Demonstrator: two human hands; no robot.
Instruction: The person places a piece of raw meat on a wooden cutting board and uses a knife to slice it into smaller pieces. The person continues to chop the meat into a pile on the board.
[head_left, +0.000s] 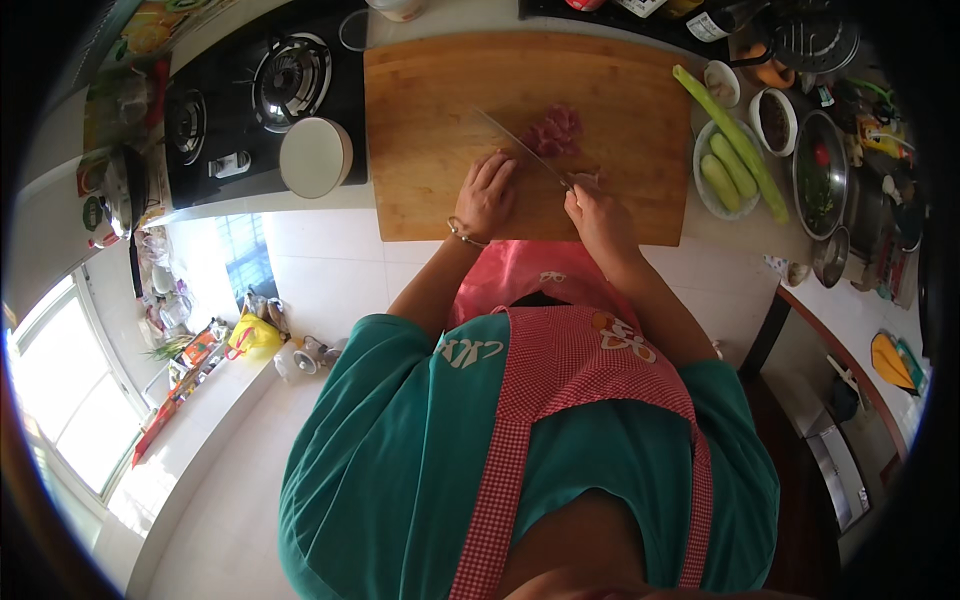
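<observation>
A kitchen knife (523, 145) slants over the wooden cutting board (427, 90), its handle inside my right hand (602, 221). The blade points to the far left, and its tip looks blurred. Just beyond the blade lies a small heap of cut raw meat (556, 130). One paler piece of meat (587, 179) rests beside my right fingers. My left hand (486, 196) lies palm down on the board, left of the knife, with a bracelet at the wrist. Its fingers are bent and close together; whether anything is under the fingertips is hidden.
Left of the board is a gas stove (225, 112) with a round pale pot (315, 157). To the right, a plate (705, 196) holds peeled green vegetables (727, 169), a long green stalk (739, 142) lying across it. Small bowls (774, 122) and a metal basin (802, 202) stand farther right.
</observation>
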